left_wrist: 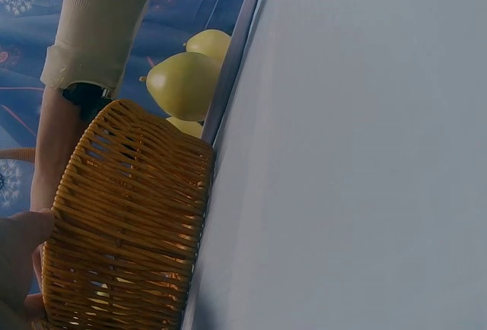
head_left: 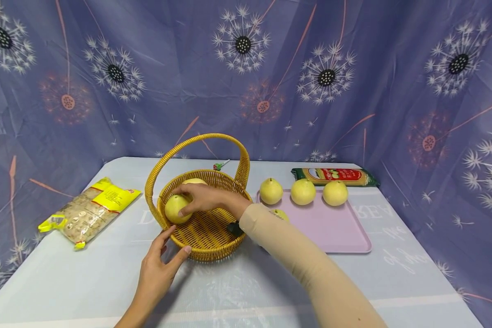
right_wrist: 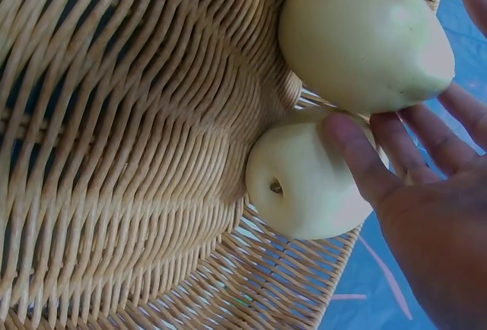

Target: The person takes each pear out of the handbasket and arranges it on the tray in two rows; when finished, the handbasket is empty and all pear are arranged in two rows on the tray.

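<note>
Left of centre in the head view, the front pear (head_left: 176, 211) sits against the left wall of the wicker basket (head_left: 207, 232), with the right hand (head_left: 202, 197) bent over it; in the right wrist view one digit at the upper right edge stands off from the fruit, so how firm the hold is I cannot tell. The left hand (head_left: 157, 269), lower in the frame and apart from the right, rests fingers and thumb at the basket's rim. A rear pear (head_left: 194, 181) lies just behind the front one, with fingers at the seam between the two. That seam looks like the weak spot: a pear let go on the sloping wall might roll into its neighbour, and fingers pulled out sharply could drag either one and bruise it. The left hand's light contact may not steady the basket if the right wrist, or the black band (head_left: 234, 228) on it, knocks the rim or the tall handle (head_left: 243, 171); the basket could then slide on the desk (head_left: 106, 282). Right of centre, three pears (head_left: 303, 192) line the far side of the pink tray (head_left: 328, 232), and a fourth pear (head_left: 282, 212) is partly hidden by the sleeve (head_left: 287, 241); a low sweep of that forearm could set it rolling.
</note>
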### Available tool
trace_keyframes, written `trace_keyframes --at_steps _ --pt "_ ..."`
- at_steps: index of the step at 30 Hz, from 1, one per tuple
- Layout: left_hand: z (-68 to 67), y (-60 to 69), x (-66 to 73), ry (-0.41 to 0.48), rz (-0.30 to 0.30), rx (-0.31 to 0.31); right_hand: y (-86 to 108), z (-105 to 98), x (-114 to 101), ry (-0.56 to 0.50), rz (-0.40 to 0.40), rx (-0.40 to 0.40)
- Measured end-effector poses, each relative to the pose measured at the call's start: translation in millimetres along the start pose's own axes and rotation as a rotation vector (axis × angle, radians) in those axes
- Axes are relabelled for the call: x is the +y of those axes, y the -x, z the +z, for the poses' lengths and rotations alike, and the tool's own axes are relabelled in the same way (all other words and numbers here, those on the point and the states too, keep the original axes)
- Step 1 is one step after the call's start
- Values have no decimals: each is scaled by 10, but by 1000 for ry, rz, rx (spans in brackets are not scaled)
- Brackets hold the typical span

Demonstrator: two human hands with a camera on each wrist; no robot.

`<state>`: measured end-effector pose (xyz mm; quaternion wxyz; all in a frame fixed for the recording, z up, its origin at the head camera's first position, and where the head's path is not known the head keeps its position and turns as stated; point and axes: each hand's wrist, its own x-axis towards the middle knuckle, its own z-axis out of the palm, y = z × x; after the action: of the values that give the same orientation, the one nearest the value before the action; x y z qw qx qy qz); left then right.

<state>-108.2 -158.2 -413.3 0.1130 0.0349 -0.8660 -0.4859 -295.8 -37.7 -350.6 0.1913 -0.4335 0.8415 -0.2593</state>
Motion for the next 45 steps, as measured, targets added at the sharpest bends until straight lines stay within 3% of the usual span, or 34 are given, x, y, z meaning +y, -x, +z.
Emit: trace_keyframes --at_steps 12,20,45 --pt "-6 2 0 1 -6 -10 20 26 23 35 -6 -44" --pt "-4 1 -5 0 -3 -13 25 91 44 -3 -13 -101" --pt "-3 -4 -8 3 0 -7 9 130 64 66 2 -62"
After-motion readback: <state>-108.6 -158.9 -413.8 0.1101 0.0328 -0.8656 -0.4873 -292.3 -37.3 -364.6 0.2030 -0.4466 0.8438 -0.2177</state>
